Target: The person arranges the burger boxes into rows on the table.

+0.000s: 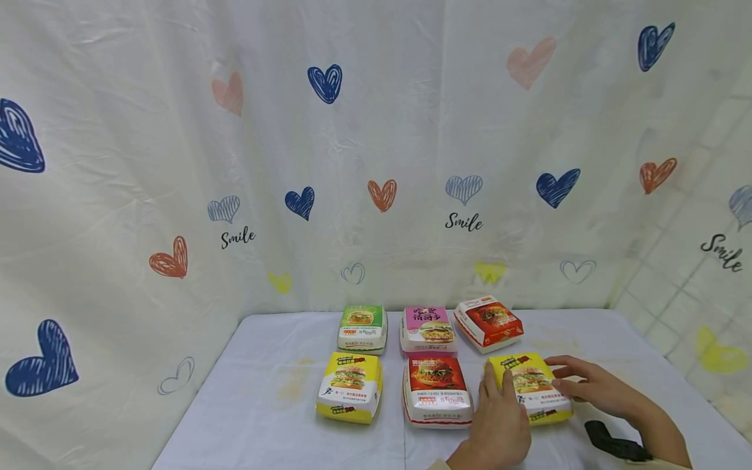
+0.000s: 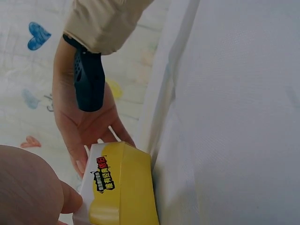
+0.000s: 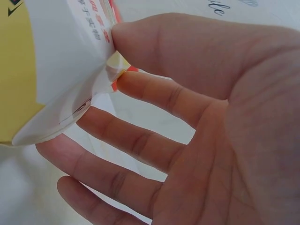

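A yellow-and-white burger box, printed with a burger picture, is at the front right of the table between both hands. My left hand holds its left side; its thumb shows against the box in the left wrist view. My right hand holds the opposite side. In the right wrist view, the right thumb presses on the printed top edge, and the fingers lie along the side below. Just left of the left hand sits a red-and-white burger box.
Another yellow burger box lies at the front left. Behind stand a green box, a pink box and a tilted red-and-white box. A white cloth covers the table; a heart-printed curtain hangs behind.
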A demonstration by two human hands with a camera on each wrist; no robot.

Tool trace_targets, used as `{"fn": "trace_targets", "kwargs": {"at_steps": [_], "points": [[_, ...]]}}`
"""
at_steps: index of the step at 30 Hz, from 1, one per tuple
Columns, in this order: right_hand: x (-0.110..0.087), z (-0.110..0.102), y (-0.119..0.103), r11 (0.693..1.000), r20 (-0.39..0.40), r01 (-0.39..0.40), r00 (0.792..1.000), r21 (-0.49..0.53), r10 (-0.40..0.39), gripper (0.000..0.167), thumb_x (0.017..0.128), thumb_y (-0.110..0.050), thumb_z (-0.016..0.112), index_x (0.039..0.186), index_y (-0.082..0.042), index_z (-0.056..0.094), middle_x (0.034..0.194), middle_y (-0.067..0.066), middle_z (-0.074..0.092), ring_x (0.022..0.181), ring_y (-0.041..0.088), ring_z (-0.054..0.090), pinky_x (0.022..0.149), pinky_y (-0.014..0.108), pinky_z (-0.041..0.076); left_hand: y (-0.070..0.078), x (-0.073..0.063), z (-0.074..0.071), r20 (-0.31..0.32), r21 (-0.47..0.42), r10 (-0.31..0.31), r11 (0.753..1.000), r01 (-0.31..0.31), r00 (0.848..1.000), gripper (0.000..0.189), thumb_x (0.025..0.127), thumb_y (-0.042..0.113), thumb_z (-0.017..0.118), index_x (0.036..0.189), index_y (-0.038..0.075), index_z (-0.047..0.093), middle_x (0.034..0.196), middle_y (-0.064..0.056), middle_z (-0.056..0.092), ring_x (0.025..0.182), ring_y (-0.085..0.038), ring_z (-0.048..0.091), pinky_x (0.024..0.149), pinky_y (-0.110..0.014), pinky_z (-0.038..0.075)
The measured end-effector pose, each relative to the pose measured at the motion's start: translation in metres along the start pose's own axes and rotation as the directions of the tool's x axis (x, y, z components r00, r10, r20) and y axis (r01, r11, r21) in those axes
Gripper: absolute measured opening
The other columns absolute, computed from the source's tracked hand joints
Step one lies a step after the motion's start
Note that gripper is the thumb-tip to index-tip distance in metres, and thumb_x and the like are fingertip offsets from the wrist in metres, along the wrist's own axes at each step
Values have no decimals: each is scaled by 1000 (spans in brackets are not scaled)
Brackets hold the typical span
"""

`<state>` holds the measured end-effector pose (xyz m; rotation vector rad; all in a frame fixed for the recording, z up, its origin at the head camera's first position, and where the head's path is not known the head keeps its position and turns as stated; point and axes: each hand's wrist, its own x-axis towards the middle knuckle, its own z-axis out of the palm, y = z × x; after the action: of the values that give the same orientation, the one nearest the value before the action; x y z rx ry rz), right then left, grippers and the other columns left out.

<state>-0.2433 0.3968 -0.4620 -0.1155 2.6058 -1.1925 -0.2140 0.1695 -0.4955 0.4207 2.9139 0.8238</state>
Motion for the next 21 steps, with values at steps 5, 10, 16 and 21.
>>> {"fn": "trace_targets", "kwargs": {"at_steps": [5, 10, 16, 21], "points": [[0, 0, 0, 1000, 2, -3, 1000, 0, 3, 61, 101, -33, 62, 148, 2, 44, 134, 32, 56, 117, 37, 61, 87, 49, 58, 1, -1, 0, 0, -6, -13, 1000, 13, 1000, 57, 100, 43, 60, 153, 33, 41, 168, 4, 21, 148, -20, 39, 102, -36, 53], [-2, -2, -1, 1000, 8, 17, 1000, -7, -17, 59, 102, -31, 60, 147, 3, 45, 133, 33, 57, 115, 37, 61, 86, 50, 58, 3, -6, -5, -40, 21, 24, 1000, -23, 999, 59, 100, 44, 60, 154, 30, 42, 168, 2, 21, 148, -20, 39, 105, -34, 52], [-4, -5, -2, 1000, 7, 16, 1000, -13, -16, 59, 102, -32, 60, 146, 4, 45, 132, 32, 59, 112, 35, 63, 84, 50, 58, 8, -13, -16, -79, 111, 88, 991, -79, 993, 59, 98, 46, 60, 152, 26, 46, 166, -2, 26, 145, -23, 43, 104, -31, 52], [-5, -8, -2, 1000, -1, 21, 1000, -16, -21, 58, 103, -31, 58, 145, 6, 45, 133, 34, 57, 108, 32, 63, 81, 46, 57, 9, -16, -33, -77, 128, 147, 982, -136, 986, 53, 98, 48, 60, 145, 26, 51, 159, 0, 36, 140, -19, 45, 99, -30, 54]]}}
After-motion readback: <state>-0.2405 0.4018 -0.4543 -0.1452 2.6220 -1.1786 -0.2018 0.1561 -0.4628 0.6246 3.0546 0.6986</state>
